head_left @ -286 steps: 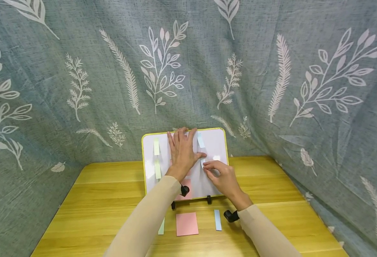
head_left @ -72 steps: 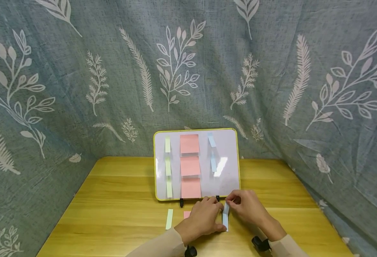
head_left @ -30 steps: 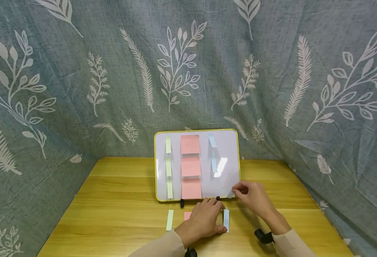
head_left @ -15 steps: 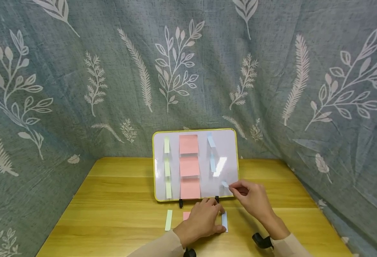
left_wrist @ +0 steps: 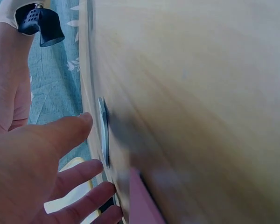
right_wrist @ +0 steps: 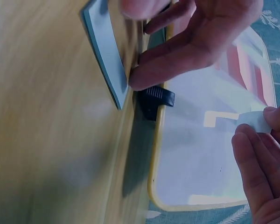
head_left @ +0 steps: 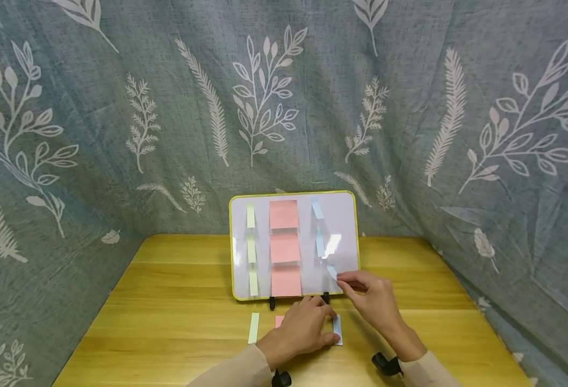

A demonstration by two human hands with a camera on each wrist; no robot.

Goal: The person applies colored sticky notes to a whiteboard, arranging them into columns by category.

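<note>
My right hand (head_left: pixel 373 298) pinches a small blue sticky note (head_left: pixel 331 271) between thumb and fingers, in front of the lower right of a yellow-edged whiteboard (head_left: pixel 344 215). In the right wrist view that note (right_wrist: pixel 253 121) is bent, and whether it touches the board is unclear. My left hand (head_left: pixel 300 328) rests on the table with loosely spread fingers, thumb and index at the two ends of a narrow blue sticky-note pad (head_left: pixel 338 329). In the left wrist view the thumb lies beside the pad (left_wrist: pixel 104 133). Two blue notes (head_left: pixel 320 243) hang higher on the board.
Columns of pink notes (head_left: pixel 284 214) and green notes (head_left: pixel 251 215) hang on the board, which stands on black feet (head_left: pixel 272 302). A green pad (head_left: pixel 253 328) and a pink pad (head_left: pixel 279 321), mostly behind my left hand, lie on the wooden table (head_left: pixel 167 322). Patterned cloth (head_left: pixel 167 107) surrounds it.
Both hands have come down from the board to the pads. A blue note has been peeled off the pad and carried by my right hand up and left before the board. Lately, my left hand stays.
</note>
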